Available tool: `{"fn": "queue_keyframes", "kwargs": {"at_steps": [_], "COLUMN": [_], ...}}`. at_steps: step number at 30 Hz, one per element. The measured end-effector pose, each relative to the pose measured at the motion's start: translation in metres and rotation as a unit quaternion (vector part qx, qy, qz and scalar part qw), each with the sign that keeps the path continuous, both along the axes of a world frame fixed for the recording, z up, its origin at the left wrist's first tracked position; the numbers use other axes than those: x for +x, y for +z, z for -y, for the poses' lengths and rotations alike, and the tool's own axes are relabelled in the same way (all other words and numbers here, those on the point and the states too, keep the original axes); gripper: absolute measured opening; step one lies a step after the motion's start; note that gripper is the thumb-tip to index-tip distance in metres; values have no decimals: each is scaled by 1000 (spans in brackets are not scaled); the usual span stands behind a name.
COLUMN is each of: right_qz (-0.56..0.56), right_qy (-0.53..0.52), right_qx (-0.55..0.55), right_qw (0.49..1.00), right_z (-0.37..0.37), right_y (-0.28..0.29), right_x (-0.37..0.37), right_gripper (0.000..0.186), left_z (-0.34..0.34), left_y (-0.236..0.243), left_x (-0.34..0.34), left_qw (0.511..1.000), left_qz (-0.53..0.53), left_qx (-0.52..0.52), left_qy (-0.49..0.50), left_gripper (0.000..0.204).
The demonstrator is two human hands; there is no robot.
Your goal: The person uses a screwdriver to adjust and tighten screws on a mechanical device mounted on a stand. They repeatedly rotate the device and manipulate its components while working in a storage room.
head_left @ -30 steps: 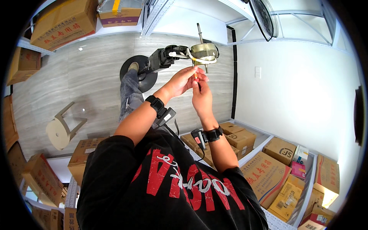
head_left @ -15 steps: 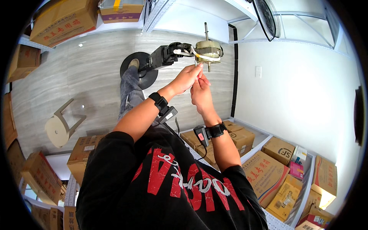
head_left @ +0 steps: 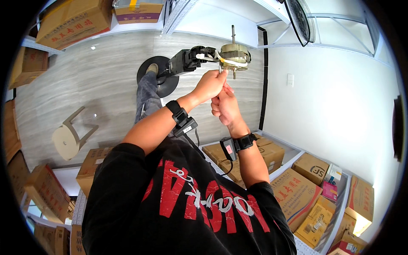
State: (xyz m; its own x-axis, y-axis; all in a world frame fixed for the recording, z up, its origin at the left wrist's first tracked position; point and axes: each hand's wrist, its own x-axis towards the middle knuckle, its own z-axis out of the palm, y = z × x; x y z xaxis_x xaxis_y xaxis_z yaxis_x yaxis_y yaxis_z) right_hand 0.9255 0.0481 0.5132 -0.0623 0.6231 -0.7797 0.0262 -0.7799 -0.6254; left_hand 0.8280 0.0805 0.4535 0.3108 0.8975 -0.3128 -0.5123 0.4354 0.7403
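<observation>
a round wooden stool [head_left: 68, 138] stands on the pale floor at the left, with cardboard boxes [head_left: 44, 191] stacked near it. further right, a black round base [head_left: 163, 78] rests on the floor; a black housing [head_left: 187, 61] rises from it and carries a bare fan motor [head_left: 233, 55] with a metal shaft through its centre. the left hand [head_left: 209, 85] is raised to the motor, fingertips pinched together at its lower edge, just beside the white wiring; what they grip is too small to tell. the right hand [head_left: 225, 106] sits just below and touching the left, fingers curled; its contents cannot be determined. both wrists carry black bands. more boxes [head_left: 297, 191] fill the shelving [head_left: 346, 212] at the right.
</observation>
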Motion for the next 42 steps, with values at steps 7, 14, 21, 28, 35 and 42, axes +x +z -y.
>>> {"fn": "queue_keyframes", "kwargs": {"at_steps": [7,14,21,28,35,42], "right_qz": [-112,-210,-347,-388,-137,440], "right_qy": [-22,-34,-61,-10,-9,218], "right_qx": [-21,-51,-86,-111,19,370], "right_qw": [993,976,932,915,990,789], "right_z": [-1,-1,1,1,9,29], "right_y": [-7,-10,-41,-29,2,7], "right_x": [3,2,12,25,14,6], "right_gripper": [20,27,31,35,11,21], "left_z": [-5,-9,-10,-25,-20,-14], "left_y": [8,18,22,-2,-7,14], "left_x": [-6,-8,-12,-32,-12,7], "left_qw": [969,906,874,975,952,959], "left_qz": [-239,-414,-473,113,247,221], "left_qx": [55,86,105,-79,-137,-179], "left_qy": [-11,-26,-50,-175,-120,-14], "left_gripper": [48,52,47,22,22,21]}}
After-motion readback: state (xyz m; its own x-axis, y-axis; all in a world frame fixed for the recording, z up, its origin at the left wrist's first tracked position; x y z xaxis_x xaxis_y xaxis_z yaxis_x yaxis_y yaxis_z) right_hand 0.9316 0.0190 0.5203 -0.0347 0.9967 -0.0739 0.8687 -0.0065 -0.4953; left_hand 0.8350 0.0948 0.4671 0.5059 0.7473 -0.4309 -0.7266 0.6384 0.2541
